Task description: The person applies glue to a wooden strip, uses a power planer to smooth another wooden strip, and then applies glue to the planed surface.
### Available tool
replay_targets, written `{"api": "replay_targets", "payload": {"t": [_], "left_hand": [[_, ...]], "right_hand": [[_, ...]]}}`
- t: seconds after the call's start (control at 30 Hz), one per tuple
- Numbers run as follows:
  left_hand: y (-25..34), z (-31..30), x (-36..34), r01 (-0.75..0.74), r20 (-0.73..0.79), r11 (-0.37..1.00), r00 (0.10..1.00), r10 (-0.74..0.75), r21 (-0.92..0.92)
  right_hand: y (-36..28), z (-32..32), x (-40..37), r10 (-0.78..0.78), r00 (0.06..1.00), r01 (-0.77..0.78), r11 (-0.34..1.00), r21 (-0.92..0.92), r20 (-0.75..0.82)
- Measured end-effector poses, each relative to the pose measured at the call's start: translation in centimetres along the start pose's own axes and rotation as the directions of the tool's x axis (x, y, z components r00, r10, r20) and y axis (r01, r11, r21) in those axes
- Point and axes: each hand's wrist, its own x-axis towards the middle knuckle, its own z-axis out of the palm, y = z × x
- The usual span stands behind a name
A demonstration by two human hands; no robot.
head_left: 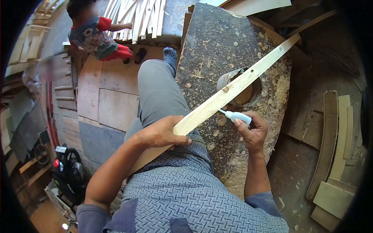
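My left hand [167, 132] is closed around the near end of a long, pale wooden strip [210, 106], which slants away up to the right over the workbench. Dark knots mark the strip's face. In my right hand [252, 130] is a small light-blue squeeze bottle [238, 116] with a thin nozzle, gripped between thumb and fingers. Its nozzle tip points left, right at the lower edge of the strip. Beneath the strip, partly covered by it, a round can-like container [254, 93] sits on the bench.
The dark, stained workbench [206, 46] carries dried spots and sawdust. A person [95, 37] stands at upper left beside a stack of wooden slats [142, 17]. Curved boards [324, 143] lie on the floor at right. A black vehicle [70, 171] is at lower left.
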Motion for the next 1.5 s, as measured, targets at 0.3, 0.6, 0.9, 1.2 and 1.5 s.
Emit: {"api": "replay_targets", "payload": {"t": [0.3,0.6,0.9,1.2,1.5], "left_hand": [[0.0,0.0,0.0,-0.02,0.002,1.0,1.0,0.02,-0.007],[-0.4,0.0,0.2,-0.012,-0.007,1.0,1.0,0.012,0.024],[-0.6,0.0,0.3,-0.018,-0.005,1.0,1.0,0.018,0.006],[0.5,0.1,-0.1,0.0,-0.016,1.0,1.0,0.0,0.031],[-0.2,0.0,0.2,-0.021,0.006,1.0,1.0,0.021,-0.009]], "right_hand": [[0.2,-0.5,0.2,0.031,0.998,-0.029,0.999,0.036,-0.049],[0.4,-0.9,0.7,0.019,0.997,-0.019,1.0,-0.001,-0.072],[1.1,-1.5,1.3,-0.002,0.992,0.006,0.999,0.032,-0.127],[1.2,-2.0,1.7,0.04,0.986,-0.037,0.999,0.025,-0.16],[1.7,-2.5,2.3,0.015,0.985,-0.013,1.0,0.013,-0.17]]}}
